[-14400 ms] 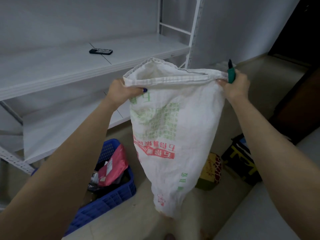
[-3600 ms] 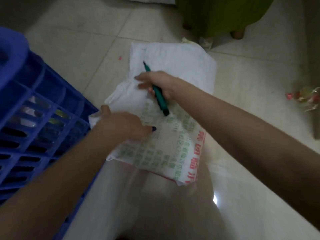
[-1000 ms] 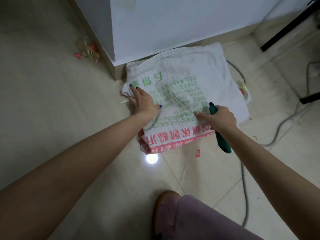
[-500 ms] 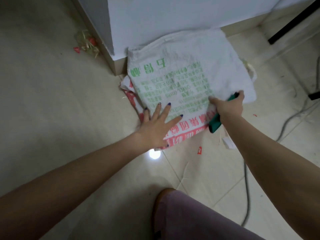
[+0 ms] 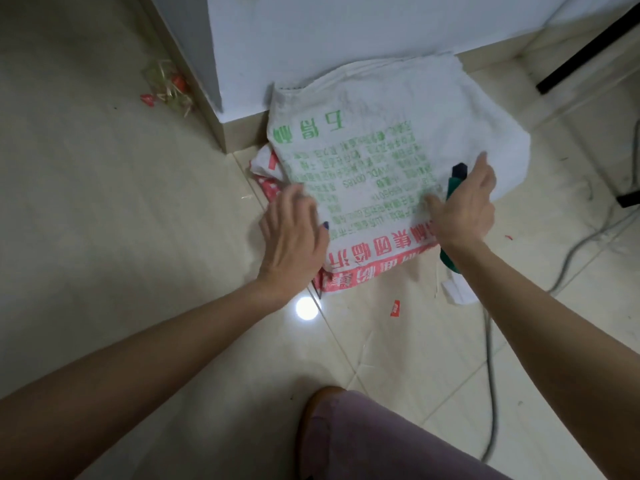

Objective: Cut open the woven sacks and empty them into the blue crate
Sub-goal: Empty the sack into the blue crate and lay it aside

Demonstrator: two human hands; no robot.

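Note:
A flat white woven sack (image 5: pixel 374 133) with green and red print lies on the floor against a white wall corner, on top of other folded sacks (image 5: pixel 266 168). My left hand (image 5: pixel 294 237) rests on its left front edge, fingers relaxed. My right hand (image 5: pixel 464 206) lies on the sack's right side and grips a green utility knife (image 5: pixel 455 181), whose dark tip points away from me. The blue crate is out of view.
A white wall block (image 5: pixel 311 39) stands behind the sacks. Grey cables (image 5: pixel 488 341) run along the floor on the right. A black bar (image 5: pixel 588 50) leans at the top right. Straw-like litter (image 5: pixel 166 88) lies at the left; a red scrap (image 5: pixel 394 308) sits near the sack. My knee (image 5: pixel 381 441) is below.
My left hand has slid up onto the sack's left edge. My right hand has turned so the knife tip points forward. The sack lies as before.

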